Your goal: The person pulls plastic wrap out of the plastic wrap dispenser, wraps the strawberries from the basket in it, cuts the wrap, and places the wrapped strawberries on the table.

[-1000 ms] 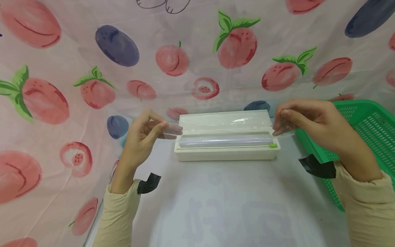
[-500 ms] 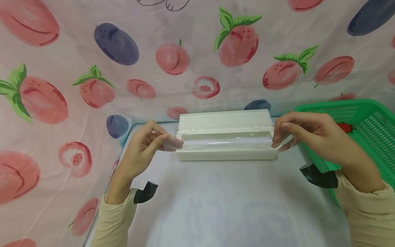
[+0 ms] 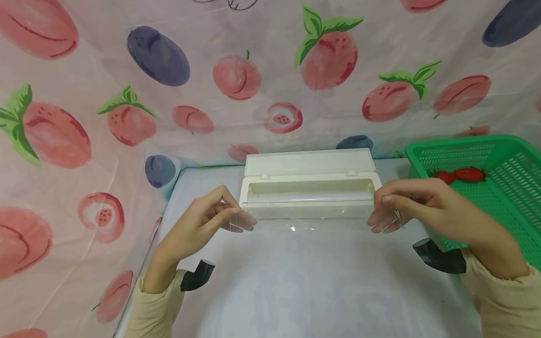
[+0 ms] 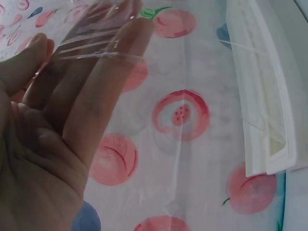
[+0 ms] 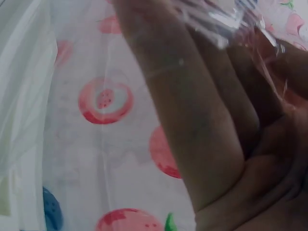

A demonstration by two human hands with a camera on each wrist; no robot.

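Left hand (image 3: 203,230) and right hand (image 3: 435,211) pinch clear film (image 3: 301,229) between fingers near the box's (image 3: 313,178) front edge; worktop (image 3: 317,281) stretches below, basket (image 3: 498,202) at right.

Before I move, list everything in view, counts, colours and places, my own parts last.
film: one stretch, clear, spanning between the two hands in front of the box
box: one, white, on the table, standing open
lid: one, white, raised at the back of the box
basket: one, green, at the right
red items: two by the look of it, red, in the basket's far left part
table: one, white, under the box
backdrop: one, pale pink with red and blue fruit prints, behind and left
black pieces: two, black, one at each cuff
sleeves: two, cream, on the forearms
left hand: one, pinching the film's left end
right hand: one, pinching its right end
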